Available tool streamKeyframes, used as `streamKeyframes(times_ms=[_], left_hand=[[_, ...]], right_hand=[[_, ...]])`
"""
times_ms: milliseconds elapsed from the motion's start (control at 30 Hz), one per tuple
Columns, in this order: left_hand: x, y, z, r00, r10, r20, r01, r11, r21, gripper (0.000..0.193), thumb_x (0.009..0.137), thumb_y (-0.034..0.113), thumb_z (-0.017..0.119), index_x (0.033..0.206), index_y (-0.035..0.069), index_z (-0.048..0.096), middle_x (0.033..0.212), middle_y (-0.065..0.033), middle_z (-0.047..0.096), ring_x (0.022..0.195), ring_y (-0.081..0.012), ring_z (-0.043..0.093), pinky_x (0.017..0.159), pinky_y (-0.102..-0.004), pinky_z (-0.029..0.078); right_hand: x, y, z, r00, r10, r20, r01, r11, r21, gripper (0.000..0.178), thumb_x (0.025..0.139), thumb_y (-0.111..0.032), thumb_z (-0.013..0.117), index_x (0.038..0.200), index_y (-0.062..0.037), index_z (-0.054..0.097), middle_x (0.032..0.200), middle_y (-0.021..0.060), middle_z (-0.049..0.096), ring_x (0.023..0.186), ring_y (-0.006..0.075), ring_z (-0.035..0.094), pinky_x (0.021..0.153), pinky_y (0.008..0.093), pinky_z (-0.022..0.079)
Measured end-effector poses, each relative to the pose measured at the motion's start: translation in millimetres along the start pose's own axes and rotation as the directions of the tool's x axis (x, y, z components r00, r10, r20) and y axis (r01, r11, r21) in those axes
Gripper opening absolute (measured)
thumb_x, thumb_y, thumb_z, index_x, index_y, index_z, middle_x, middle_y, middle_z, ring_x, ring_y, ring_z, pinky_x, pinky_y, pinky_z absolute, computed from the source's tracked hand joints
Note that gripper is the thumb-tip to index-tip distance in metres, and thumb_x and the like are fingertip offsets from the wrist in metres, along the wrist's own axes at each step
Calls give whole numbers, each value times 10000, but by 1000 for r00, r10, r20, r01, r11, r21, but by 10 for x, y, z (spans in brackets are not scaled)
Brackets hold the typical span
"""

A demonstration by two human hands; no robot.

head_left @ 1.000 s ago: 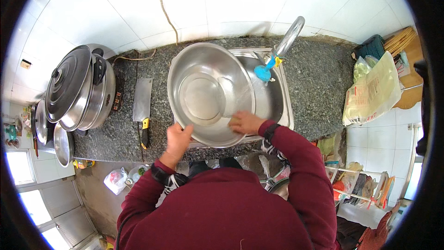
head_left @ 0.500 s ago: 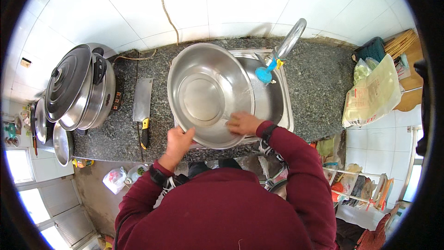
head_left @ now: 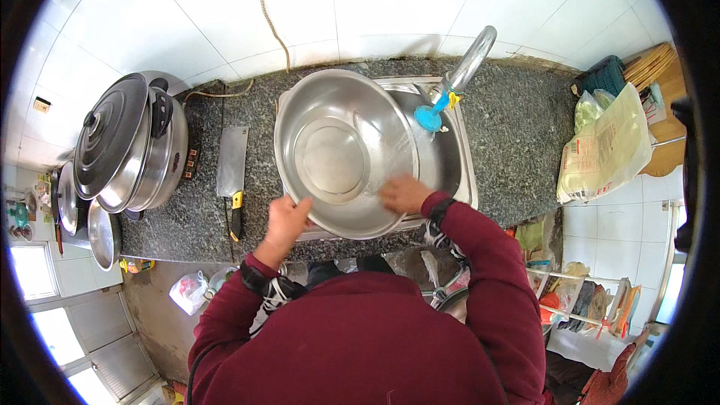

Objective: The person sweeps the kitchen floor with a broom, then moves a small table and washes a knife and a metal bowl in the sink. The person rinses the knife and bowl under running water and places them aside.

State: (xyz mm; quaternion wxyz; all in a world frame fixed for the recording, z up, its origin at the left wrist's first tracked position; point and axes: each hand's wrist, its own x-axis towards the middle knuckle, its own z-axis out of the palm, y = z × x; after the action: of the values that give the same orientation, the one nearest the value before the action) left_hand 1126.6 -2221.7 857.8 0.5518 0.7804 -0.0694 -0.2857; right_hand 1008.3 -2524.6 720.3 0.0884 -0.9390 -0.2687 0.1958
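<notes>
A wide stainless steel basin [head_left: 330,161] rests tilted over the left part of the steel sink [head_left: 463,172]. My left hand [head_left: 285,223] grips its near left rim, thumb on top. Over the inner wall on the near right side is my right hand [head_left: 405,193], its fingers blurred; whether they hold anything I cannot tell. The chrome faucet [head_left: 474,56] ends in a blue nozzle [head_left: 427,118] above the sink, just right of the basin. Faint streaks like water show on the basin's right inner wall.
A cleaver [head_left: 232,165] with a black and yellow handle lies on the granite counter [head_left: 517,127] left of the basin. Farther left stands a lidded steel pot [head_left: 157,157]. At the right end are a plastic bag [head_left: 607,146] and a dark green basket [head_left: 601,79].
The basin has shifted slightly right. My right hand has moved a little right and up along the inner wall, while my left hand stays at the rim.
</notes>
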Motion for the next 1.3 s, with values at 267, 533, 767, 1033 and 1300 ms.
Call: streamKeyframes(times_ms=[267,533,767,1033,1300], left_hand=[[275,213,-235,994,86,-64,-89,995,-42,284,880,239,681,884,-39,623,685,-53,645,533,-75,575,449,-234,459],[-7,25,-28,993,-118,-13,117,992,-52,158,856,96,642,941,-36,647,759,-54,668,590,-93,614,477,-233,489],[149,208,-266,993,3,-114,13,991,134,194,864,185,692,916,0,662,728,0,654,584,-67,581,486,-216,441],[5,-230,75,999,-42,-34,44,998,54,237,813,132,601,919,-69,668,735,-89,691,701,-107,623,635,-296,508],[84,-304,48,998,42,-55,-43,999,-28,220,821,129,587,889,-64,669,704,-64,664,648,-91,591,593,-277,490]], right_hand=[[90,-342,55,849,-129,-513,121,991,-49,145,756,-231,602,849,-122,621,987,37,646,929,276,582,740,453,483],[2,-59,-40,918,-72,-389,59,997,-45,134,789,-244,591,889,-165,633,1090,34,631,967,288,579,808,469,475],[94,-346,40,925,-152,-349,177,983,41,195,830,-316,560,943,-176,635,1173,87,606,1032,331,567,882,449,467],[25,-216,30,961,124,-246,-119,992,33,243,821,-297,562,873,-103,698,1042,119,631,1019,316,542,856,451,455],[531,-111,-6,859,508,-60,-511,844,-162,171,789,-150,592,826,-58,731,921,141,670,927,290,609,755,408,508]])
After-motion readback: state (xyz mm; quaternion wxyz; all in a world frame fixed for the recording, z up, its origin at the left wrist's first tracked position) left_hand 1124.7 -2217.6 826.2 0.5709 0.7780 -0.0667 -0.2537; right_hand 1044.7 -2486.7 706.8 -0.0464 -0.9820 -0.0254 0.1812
